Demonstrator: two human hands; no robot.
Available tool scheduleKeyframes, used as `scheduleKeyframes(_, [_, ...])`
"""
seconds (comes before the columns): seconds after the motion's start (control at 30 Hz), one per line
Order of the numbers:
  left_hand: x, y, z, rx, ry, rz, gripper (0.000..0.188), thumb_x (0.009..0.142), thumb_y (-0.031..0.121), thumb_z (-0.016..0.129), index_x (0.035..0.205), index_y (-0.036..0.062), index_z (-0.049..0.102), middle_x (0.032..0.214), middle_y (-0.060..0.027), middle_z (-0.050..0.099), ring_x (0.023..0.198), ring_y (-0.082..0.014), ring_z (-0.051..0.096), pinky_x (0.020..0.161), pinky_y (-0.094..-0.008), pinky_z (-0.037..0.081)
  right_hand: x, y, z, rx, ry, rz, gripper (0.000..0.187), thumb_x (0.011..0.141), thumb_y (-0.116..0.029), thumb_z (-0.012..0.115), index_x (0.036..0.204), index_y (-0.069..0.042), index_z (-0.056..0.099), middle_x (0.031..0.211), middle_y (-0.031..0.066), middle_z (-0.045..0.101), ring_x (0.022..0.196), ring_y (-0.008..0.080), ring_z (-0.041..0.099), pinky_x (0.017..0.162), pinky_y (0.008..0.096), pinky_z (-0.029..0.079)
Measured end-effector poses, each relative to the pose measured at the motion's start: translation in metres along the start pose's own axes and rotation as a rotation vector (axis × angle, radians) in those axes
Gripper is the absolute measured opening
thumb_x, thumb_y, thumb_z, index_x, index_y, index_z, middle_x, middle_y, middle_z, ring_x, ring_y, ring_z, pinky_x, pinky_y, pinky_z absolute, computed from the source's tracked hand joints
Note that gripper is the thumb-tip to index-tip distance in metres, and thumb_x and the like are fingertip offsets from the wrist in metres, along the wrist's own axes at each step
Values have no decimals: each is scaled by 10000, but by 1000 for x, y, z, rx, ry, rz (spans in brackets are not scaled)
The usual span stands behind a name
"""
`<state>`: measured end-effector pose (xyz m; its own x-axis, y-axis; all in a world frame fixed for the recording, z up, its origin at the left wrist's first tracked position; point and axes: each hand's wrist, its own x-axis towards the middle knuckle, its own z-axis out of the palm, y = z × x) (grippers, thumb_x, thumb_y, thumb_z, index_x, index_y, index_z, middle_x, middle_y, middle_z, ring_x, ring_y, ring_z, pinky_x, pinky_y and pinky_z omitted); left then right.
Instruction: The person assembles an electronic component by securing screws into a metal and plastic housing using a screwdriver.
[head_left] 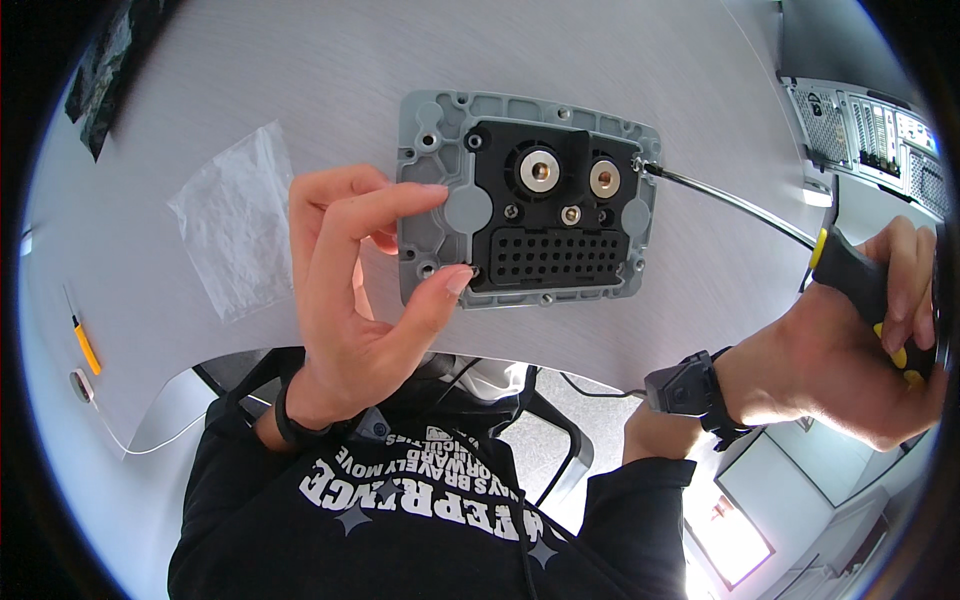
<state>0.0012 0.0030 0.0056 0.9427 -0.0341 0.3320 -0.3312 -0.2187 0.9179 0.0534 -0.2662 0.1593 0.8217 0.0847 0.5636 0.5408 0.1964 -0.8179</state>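
Note:
A grey metal housing (420, 110) lies on the table with a black connector block (555, 212) set in it. The block carries two large round metal terminals and a grid of small square holes. Spread over the housing's left side is my left hand (350, 270), index fingertip on the grey surface and thumb tip by the block's lower left corner. My right hand (880, 310), at the far right, is wrapped round the black-and-yellow handle of a screwdriver (740, 203). The screwdriver's tip meets the block's upper right corner, at a small screw (638, 164).
A clear plastic bag (238, 225) lies left of the housing. Farther left are a small orange-handled screwdriver (86, 348) and a white cable (150, 450). Black plastic wrapping (105, 75) sits at the upper left. A computer case (860, 130) stands at the upper right.

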Motion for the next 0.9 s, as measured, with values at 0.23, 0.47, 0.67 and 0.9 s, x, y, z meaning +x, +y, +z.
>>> scheduleKeyframes(0.23, [-2,0,0,-21,17,-13,422,726,57,762,1124,54,620,1062,-91,479,837,-146,436,712,-260,390,24,10,33,-142,172,27,287,976,-220,491,845,17,587,696,94,569,532,150,535,499,288,484])
scheduleKeyframes(0.47, [-2,4,-3,-34,13,-32,400,750,61,763,1125,82,626,1081,-79,482,848,-141,465,730,-262,406,22,17,44,-226,80,-21,340,948,-324,495,986,7,563,780,140,585,646,190,563,669,374,473])
scheduleKeyframes(0.67, [-2,6,-2,-50,-4,-53,398,763,78,765,1137,109,633,1119,-83,472,872,-143,486,743,-270,419,17,14,49,-309,20,-70,453,924,-413,499,1106,-1,543,851,180,599,744,224,587,814,448,464])
scheduleKeyframes(0.9, [-6,4,1,-62,11,-52,363,786,106,753,1129,106,636,1124,-83,469,890,-165,501,760,-296,438,12,-7,37,-11,-74,162,482,967,-336,420,1324,-16,463,1165,277,509,1087,343,556,1105,677,218])
